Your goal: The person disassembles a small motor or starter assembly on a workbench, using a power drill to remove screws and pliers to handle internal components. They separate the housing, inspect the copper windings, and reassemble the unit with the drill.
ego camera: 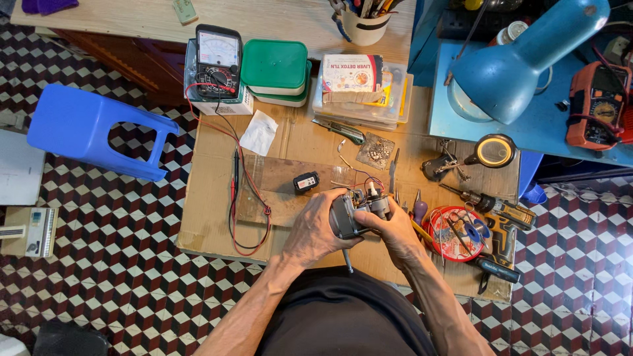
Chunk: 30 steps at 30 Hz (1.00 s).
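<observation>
Both hands clasp grey motor, shaft pointing toward the person.

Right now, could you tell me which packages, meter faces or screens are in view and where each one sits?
Analog multimeter: far left of bench, black case, pale dial face.
Flat box: far middle, on clear cases, white with red and orange print.
Orange meter: right, on blue shelf, dark dial.
Small black block: beyond the hands, white label.

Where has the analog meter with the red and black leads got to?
In the head view the analog multimeter stands at the far left of the cardboard-covered bench, on a small white box, right beside the stacked green-lidded containers and beyond both hands.
</observation>
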{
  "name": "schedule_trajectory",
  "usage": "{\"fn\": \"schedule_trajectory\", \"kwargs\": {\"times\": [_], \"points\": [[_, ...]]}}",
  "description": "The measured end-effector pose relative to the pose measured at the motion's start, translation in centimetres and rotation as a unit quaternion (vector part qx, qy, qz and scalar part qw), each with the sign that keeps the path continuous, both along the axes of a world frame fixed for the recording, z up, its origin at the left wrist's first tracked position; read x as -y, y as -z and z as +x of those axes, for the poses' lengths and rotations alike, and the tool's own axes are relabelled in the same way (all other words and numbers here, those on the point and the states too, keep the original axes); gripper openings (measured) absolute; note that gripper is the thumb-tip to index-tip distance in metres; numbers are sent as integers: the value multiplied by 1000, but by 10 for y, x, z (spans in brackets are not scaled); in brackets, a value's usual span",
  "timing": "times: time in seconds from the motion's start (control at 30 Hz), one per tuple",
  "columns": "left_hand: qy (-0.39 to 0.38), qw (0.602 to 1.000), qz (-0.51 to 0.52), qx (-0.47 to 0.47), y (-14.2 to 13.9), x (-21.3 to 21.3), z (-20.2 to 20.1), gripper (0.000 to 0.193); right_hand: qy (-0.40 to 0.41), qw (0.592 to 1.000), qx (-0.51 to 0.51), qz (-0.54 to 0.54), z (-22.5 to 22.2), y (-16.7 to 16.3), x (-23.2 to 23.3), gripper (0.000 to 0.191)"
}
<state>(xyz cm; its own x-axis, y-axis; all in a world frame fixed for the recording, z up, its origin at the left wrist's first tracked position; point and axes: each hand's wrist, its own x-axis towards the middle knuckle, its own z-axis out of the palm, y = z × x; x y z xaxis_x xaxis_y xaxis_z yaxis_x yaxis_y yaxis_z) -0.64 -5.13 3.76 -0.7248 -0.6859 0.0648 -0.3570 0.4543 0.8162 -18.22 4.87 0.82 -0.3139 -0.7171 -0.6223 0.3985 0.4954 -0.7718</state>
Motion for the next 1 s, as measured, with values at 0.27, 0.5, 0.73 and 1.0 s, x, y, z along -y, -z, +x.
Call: {"fn": "schedule_trajectory", "kwargs": {"times": [0.27, 0.5, 0.73, 1.0], "points": [[31, 999, 8, 26, 0, 7, 2, 103, -34, 999, 0, 5, 1, 7, -2, 64], [31, 999, 13, 19, -3, 8, 3, 89, 6, 998, -59, -14, 17, -6, -3, 71], [40, 997, 44, -53, 3, 8, 1, 95, -18, 975, -221, 24, 35, -52, 4, 88], [22, 991, 68, -113, 7, 5, 8, 96, -36, 941, -335, -18, 41, -81, 17, 88]]}}
